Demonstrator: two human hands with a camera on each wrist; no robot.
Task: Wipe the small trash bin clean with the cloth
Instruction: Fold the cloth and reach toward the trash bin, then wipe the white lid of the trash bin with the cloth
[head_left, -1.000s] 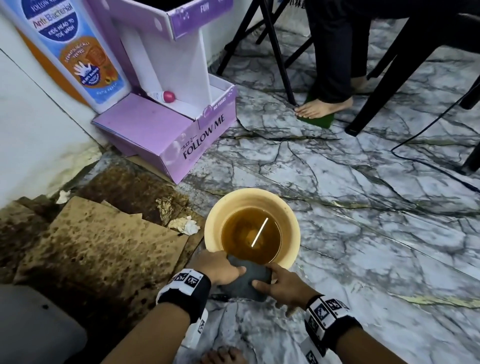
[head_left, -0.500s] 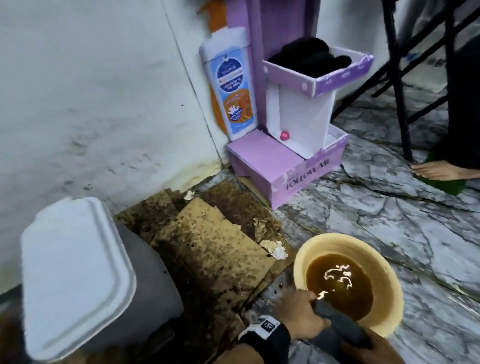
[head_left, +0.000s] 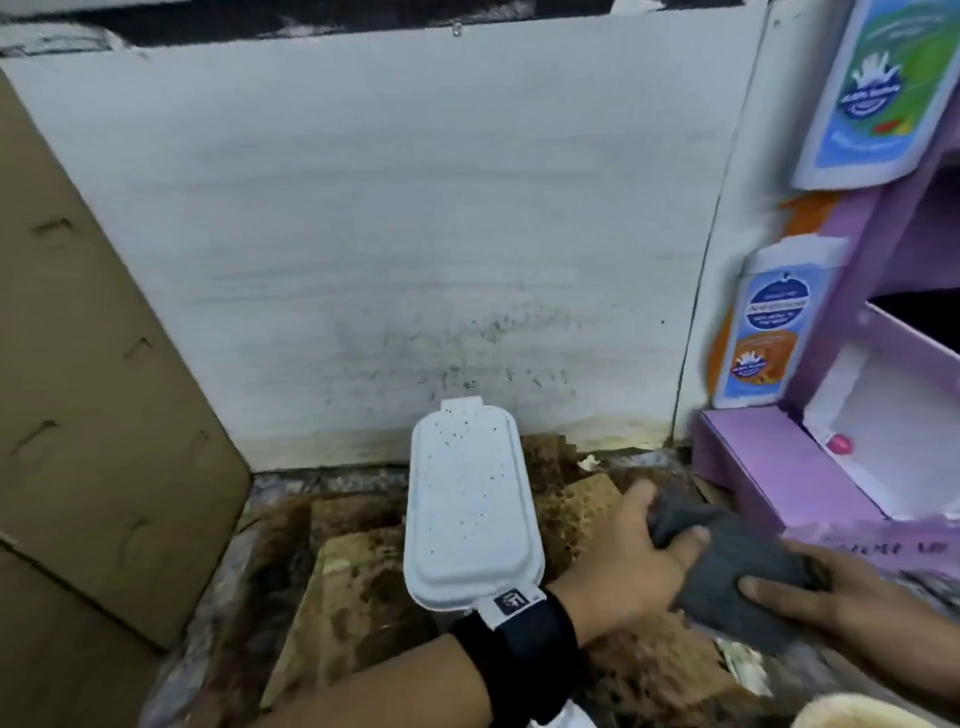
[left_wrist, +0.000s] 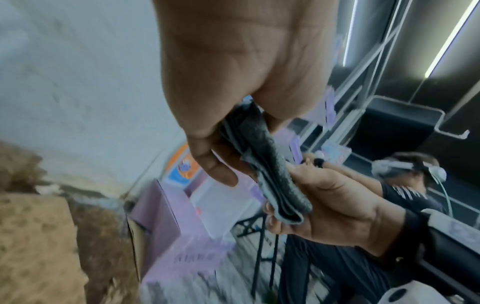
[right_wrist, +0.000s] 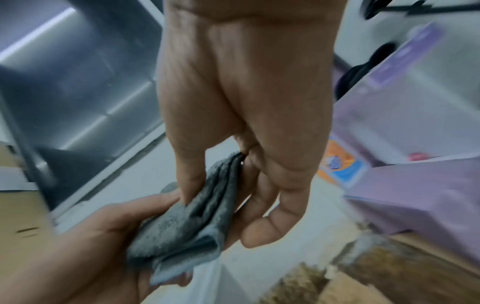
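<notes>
Holding the folded dark grey microfibre cloth (head_left: 737, 566), the left hand (head_left: 631, 566) and the right hand (head_left: 852, 597) are each curled round one end of it. Half a second ago the cloth was held at the rim of the tan bowl of brown water (head_left: 872, 712); it is now raised clear. The small grey trash bin with a speckled white lid (head_left: 470, 514) stands just left of the left hand, untouched. Wiping is judged ready to begin.

Nubby grey cloth (head_left: 737, 566), smooth speckled plastic bin lid (head_left: 467, 514), stained rough cardboard (head_left: 353, 613).
</notes>
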